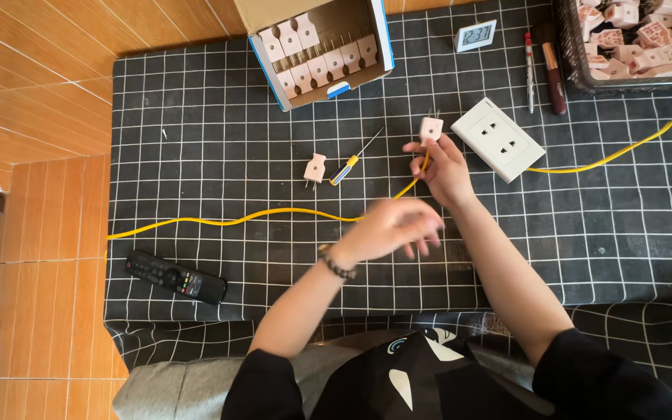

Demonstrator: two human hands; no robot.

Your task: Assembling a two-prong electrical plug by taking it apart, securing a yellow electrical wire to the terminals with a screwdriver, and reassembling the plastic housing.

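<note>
My right hand (442, 167) holds a small pink-white plug (430, 128) with its prongs pointing up, at the end of a yellow cable (227, 221) that runs left across the black checked cloth (196, 117). My left hand (393, 226) hovers blurred just below, above the cable, fingers spread and holding nothing. A white socket block (497, 139) lies just right of the held plug, with another stretch of yellow cable leading off right. A loose plug (315, 169) and a small yellow-and-blue screwdriver (355, 159) lie to the left of my hands.
An open cardboard box (316, 48) with several plugs in rows stands at the top. A dark basket (639, 39) of more plugs sits top right. A small digital clock (476, 35), two pens (542, 70) and a black remote (176, 276) also lie on the cloth.
</note>
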